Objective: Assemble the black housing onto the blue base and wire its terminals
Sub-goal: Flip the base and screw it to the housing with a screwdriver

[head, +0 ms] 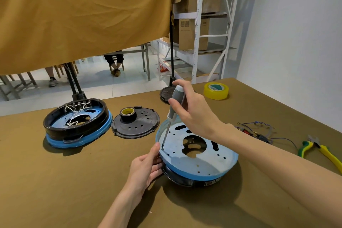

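A blue round base (pixel 199 161) lies tilted on a black housing (pixel 181 178) in the middle of the table. My right hand (pixel 192 109) grips a grey screwdriver (pixel 174 103) held nearly upright, its tip at a hole near the base's left rim. My left hand (pixel 146 168) holds the left edge of the base and housing, thumb up on the rim. A second unit with a black housing on a blue base (pixel 77 124) and white wires inside sits at the left. Loose blue wires with terminals (pixel 259 131) lie to the right.
A black perforated cover (pixel 136 124) carries a roll of black tape (pixel 128 114). A yellow tape roll (pixel 216 90) stands at the back, yellow-green pliers (pixel 322 152) at the right edge. A mustard cloth hangs behind the table; shelving with boxes stands beyond.
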### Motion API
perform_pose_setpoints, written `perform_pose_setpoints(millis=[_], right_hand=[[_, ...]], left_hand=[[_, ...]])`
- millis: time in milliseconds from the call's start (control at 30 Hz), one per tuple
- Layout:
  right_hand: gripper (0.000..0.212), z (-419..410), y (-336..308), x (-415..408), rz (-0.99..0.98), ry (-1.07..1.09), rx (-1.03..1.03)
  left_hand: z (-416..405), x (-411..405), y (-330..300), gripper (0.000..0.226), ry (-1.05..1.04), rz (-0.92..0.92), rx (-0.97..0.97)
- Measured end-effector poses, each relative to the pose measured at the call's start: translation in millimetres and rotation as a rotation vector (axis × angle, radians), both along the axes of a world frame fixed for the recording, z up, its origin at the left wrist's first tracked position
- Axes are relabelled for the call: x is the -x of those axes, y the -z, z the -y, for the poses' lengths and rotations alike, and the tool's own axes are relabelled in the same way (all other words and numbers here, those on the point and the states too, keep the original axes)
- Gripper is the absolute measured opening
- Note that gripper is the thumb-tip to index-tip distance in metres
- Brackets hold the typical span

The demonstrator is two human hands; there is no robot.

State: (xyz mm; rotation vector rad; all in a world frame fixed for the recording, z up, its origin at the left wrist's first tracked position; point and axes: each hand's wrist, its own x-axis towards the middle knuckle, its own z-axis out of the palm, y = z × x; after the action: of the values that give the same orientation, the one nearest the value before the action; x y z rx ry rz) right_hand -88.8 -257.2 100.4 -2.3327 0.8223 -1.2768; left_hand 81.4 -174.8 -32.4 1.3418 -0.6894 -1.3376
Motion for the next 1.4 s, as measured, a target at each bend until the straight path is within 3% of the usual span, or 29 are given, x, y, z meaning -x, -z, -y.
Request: perform_pose_setpoints(millis=[467, 600, 733, 833, 933, 967, 1033, 1100, 1167, 1233, 1300, 1400], right_hand=[[0.036, -1.0, -26.6, 1.9, -0.221, -0.172, -0.005], [0.040, -1.1, -52.2, 0.7, -0.408, -0.167, -0.003], [0.032, -1.8, -79.5, -8.1, -0.694, 0.020, 0.094], [0.048, -1.5, -86.8, -19.8, -0.887, 0.239, 0.202], [0.036, 1.9, -98.3, -20.3, -0.911, 0.070, -0.148], [0.032, 1.5, -100.1, -21.0, -0.911, 0.028, -0.171], [0.032, 1.6, -95.6, -25.0, -0.923, 0.081, -0.018], [0.046, 2.8, -92.1, -30.2, -0.950, 0.186, 0.122], [0.045, 6.4, -97.8, -29.5, -1.000, 0.142, 0.002], [0.030, 7.3, -105.9, -27.6, -0.990, 0.021, -0.127], [0.026, 5.7, -103.8, -30.1, -0.998, 0.035, -0.034], [0.041, 4.1, -97.4, -34.5, -1.069, 0.112, 0.085]], left_hand=[[-2.8, 2.2, -4.4, 0.069, -0.005, 0.004, 0.013], [-4.1, 2.7, -5.4, 0.068, -0.011, 0.001, 0.012], [-4.7, 4.4, -7.5, 0.066, -0.026, 0.016, 0.013], [-4.8, 5.5, -9.7, 0.062, -0.034, 0.025, 0.007], [-5.6, 6.3, -10.4, 0.056, -0.032, 0.032, -0.001], [-6.0, 6.6, -10.6, 0.056, -0.033, 0.033, -0.003], [-6.3, 7.2, -11.3, 0.056, -0.034, 0.036, -0.005], [-6.4, 7.8, -12.1, 0.057, -0.032, 0.042, -0.013], [-6.1, 8.5, -12.9, 0.058, -0.036, 0.047, -0.019], [-6.2, 9.3, -14.0, 0.056, -0.042, 0.059, -0.027], [-6.4, 9.9, -14.4, 0.056, -0.047, 0.066, -0.033], [-7.4, 10.3, -15.0, 0.063, -0.049, 0.074, -0.035]])
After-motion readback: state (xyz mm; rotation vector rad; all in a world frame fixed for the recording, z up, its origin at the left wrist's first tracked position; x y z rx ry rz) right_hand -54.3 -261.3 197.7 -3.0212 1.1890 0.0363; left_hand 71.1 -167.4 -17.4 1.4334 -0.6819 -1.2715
